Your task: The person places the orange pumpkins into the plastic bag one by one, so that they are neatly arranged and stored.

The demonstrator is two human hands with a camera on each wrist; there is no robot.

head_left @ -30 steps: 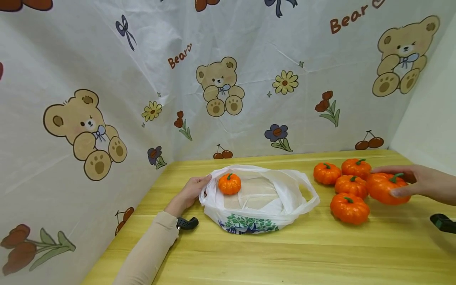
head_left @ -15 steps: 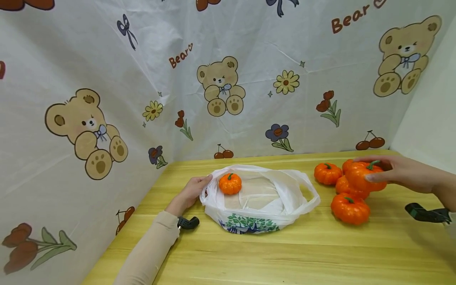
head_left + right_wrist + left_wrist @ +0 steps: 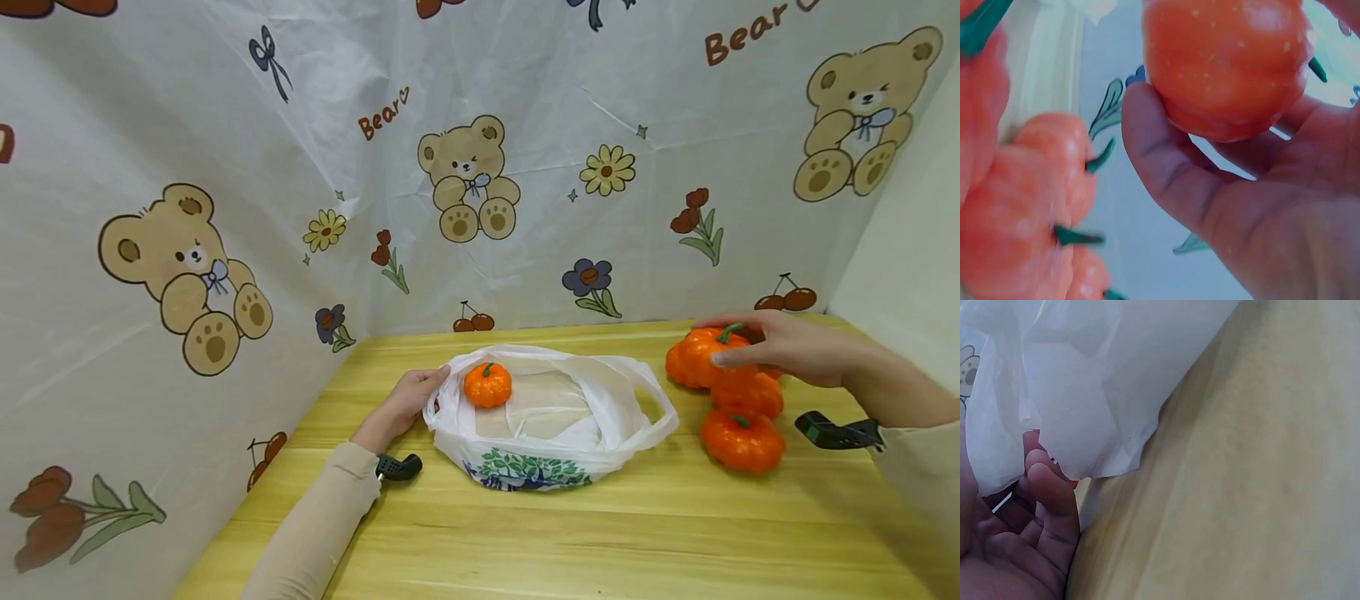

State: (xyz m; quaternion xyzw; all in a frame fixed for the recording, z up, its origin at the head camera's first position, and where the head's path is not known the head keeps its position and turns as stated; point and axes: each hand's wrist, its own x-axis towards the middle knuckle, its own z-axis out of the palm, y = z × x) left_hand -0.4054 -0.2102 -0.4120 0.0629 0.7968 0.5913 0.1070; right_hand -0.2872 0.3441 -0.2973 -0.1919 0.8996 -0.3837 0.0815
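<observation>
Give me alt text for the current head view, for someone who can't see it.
A person's right hand holds an orange pumpkin near other pumpkins on a wooden table, while the left hand grips an open white plastic bag containing one smaller pumpkin. A bear-print cloth hangs behind.

Carrier bag [image 3: 461, 454]: thin, translucent white plastic film, creased, slight sheen. Pumpkins [image 3: 742, 443]: smooth, glossy skins, plastic in appearance; stems [image 3: 1079, 236] smooth, less shiny. Tabletop [image 3: 540, 542]: wood-grained, smooth, lightly reflective. Backdrop [image 3: 540, 83]: wrinkled sheeting, faint shine; cloth or plastic undetermined. Sleeves [image 3: 315, 521]: matt cloth. Wrist fittings [image 3: 838, 433]: hard, plastic-looking.
</observation>
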